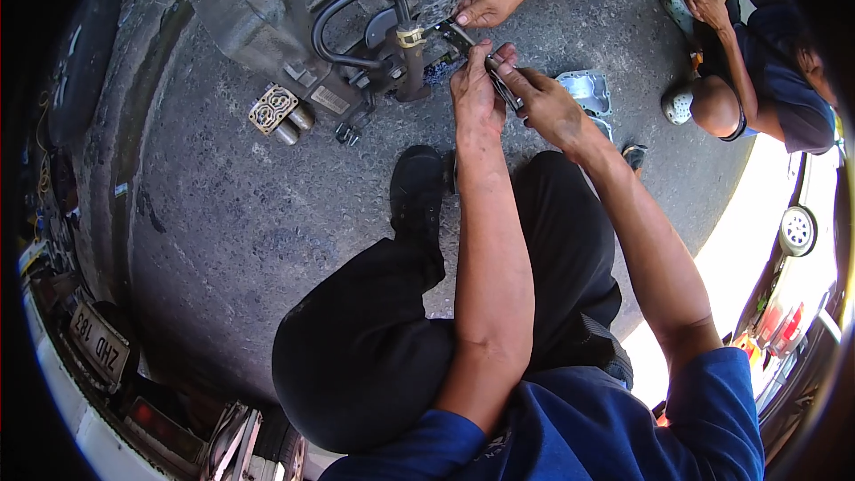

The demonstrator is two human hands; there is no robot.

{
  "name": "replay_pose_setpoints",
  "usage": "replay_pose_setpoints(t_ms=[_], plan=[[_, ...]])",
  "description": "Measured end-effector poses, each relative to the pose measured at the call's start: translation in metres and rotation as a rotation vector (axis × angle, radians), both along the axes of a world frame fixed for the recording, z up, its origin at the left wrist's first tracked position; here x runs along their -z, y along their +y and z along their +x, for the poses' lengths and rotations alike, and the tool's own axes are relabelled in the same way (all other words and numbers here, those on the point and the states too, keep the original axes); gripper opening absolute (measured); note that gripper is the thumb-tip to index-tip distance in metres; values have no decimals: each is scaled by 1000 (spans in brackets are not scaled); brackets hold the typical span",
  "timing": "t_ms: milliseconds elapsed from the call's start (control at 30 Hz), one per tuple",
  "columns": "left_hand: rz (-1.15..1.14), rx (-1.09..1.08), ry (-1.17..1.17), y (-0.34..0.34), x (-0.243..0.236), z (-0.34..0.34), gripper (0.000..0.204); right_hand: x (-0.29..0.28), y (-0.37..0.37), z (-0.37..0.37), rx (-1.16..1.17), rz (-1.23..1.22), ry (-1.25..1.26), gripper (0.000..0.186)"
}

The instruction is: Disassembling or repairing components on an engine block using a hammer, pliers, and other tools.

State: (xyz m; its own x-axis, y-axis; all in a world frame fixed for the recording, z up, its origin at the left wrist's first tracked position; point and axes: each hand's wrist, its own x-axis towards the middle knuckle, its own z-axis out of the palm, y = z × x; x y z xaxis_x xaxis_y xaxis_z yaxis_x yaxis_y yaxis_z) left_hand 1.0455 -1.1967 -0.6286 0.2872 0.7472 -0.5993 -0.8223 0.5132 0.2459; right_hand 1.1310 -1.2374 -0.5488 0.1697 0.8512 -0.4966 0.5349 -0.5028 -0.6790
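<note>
The held piece (507, 89) seems to be of metal, smooth and shiny. The big housing (254, 16) is of dull grey metal, and its surface looks rough, like a casting. The bent tube (331, 18) is black, smooth and a little glossy. The two cylinders (287, 132) are of bright, smooth metal. The ground (232, 205) is rough and matt. The trousers (356, 347) are of matt cloth.

Tool (509, 96) in the hands (552, 111): silvery grey
Looped pipe (319, 31) left of the hands: black
Clamp (411, 38) on it: yellowish tan
Metal block (272, 108) farther left: tan, dark winding pattern
Pan (583, 89) right of the hands: pale bluish silver
Floor (223, 214) beneath: mottled grey
Shirt (606, 428) behind the hands: dark blue
Trousers (356, 347): black
</note>
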Motion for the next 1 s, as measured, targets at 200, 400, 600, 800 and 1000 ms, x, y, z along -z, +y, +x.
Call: replay_pose_setpoints(t_ms=[200,400,600,800,1000], plan=[[-58,49,52,1,0,-3,41,-9,17,-5,-462,-19,-183,57],[-10,65,184,0,-12,-6,44,6,28,-7,-323,-156,-129,36],[-23,300,301,1,-13,-19,36,25,46,-11,-25,-303,159,29],[-65,318,361,2,-10,-23,25,12,50,-15,-269,-332,-32,26],[-59,317,308,3,-13,-26,26,11,51,-17,-258,-278,37,26]])
